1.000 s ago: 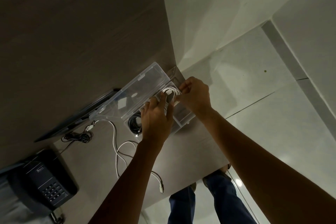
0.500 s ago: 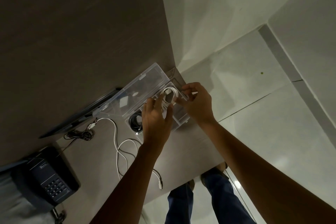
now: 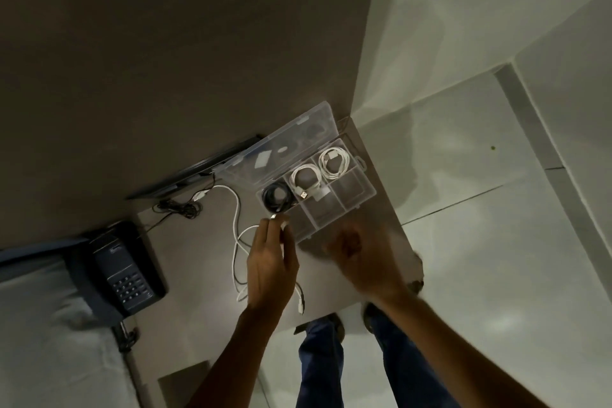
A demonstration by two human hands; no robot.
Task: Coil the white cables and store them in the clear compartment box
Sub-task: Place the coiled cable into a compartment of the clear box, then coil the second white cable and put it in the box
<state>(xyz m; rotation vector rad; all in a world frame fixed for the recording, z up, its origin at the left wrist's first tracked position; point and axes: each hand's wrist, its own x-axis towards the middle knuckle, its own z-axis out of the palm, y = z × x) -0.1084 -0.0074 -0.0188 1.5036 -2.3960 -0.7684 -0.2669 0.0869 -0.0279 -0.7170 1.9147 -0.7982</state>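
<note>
White cables, two coiled: one (image 3: 334, 161) in the far-corner compartment of the clear compartment box (image 3: 359, 205), the other (image 3: 305, 179) in the compartment next to it, toward 8 o'clock. Black coiled cable (image 3: 276, 198) in the next compartment along that row. Near-row compartments holding no cable. Lid (image 3: 284, 146) swung open toward 11 o'clock. Box near the 1 o'clock corner of the counter (image 3: 198, 262).

Third white cable (image 3: 235, 209), uncoiled, sprawled on the counter at 9 o'clock of the box. Left hand (image 3: 270, 270) over it, fingertips pinching one of its plug ends just beside the box's edge. Right hand (image 3: 362, 257) blurred, fingers curled, over the counter at 6 o'clock of the box; grip cannot be told.

Desk telephone (image 3: 122, 275) well apart at 9 o'clock.
</note>
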